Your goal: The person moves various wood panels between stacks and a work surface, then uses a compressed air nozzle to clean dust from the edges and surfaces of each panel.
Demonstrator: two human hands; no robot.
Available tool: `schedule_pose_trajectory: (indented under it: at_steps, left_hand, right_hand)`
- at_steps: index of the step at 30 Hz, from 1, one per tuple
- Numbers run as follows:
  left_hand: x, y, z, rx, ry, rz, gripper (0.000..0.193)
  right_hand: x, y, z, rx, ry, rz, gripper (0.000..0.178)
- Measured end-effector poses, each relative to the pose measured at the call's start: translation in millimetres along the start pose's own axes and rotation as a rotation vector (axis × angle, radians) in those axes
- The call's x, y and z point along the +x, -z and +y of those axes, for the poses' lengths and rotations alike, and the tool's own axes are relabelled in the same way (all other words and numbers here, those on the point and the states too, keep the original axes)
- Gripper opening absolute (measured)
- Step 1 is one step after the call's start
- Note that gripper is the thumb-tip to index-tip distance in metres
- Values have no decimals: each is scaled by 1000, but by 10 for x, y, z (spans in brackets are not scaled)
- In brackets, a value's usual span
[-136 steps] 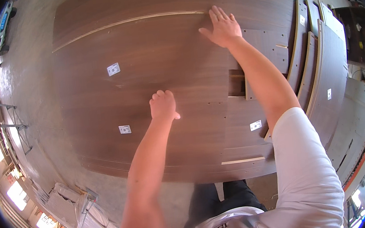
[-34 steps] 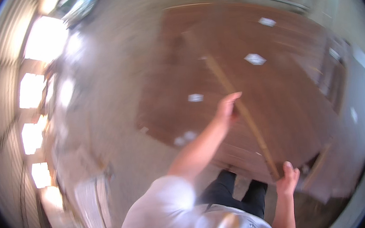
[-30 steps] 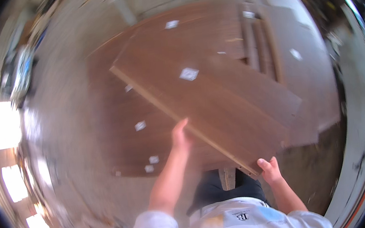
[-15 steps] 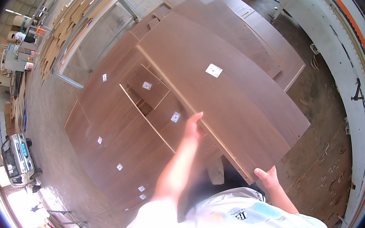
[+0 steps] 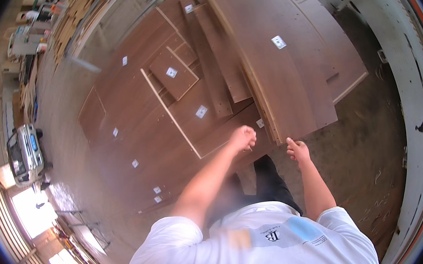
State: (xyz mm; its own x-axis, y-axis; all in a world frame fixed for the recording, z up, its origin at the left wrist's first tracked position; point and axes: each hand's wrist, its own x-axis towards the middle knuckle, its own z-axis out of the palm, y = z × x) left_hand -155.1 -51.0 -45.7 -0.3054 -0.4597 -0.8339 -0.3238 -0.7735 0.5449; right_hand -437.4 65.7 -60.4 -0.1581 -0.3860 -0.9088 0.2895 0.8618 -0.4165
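A large dark-brown wooden panel (image 5: 288, 72) with a pale edge and a white label lies at the right on top of other brown panels. My left hand (image 5: 243, 138) is closed in the air, left of the panel's near corner. Something thin seems to poke out below its fingers, too small and blurred to name. Close to the panel's near end is my right hand (image 5: 298, 150), its fingers curled in with nothing visible in them. Whether its fingertips touch the panel, I cannot tell.
Broad brown panels (image 5: 121, 157) with white labels spread to the left. A small labelled panel (image 5: 172, 73) and narrow boards (image 5: 207, 60) lie on them. A long pale machine (image 5: 397, 35) stands at the right. Cut boards (image 5: 76, 22) sit far left, and a parked vehicle (image 5: 28, 154) is beyond.
The large panel has moved away from me and now lies on the stack. Both hands have come off it; the left has closed. Narrow boards that it covered now show.
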Motion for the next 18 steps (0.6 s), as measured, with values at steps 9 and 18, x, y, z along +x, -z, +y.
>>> schedule_pose_trajectory:
  at_steps: [9, 18]
  left_hand:
    - [-1214, 84, -1971, -171, 212, 135, 18]
    - [-1785, 210, -3158, -551, 222, 423, 13]
  right_hand:
    - [266, -254, -42, -84, 50, 201, 59]
    - [88, -665, 473, -996, 246, -123, 51]
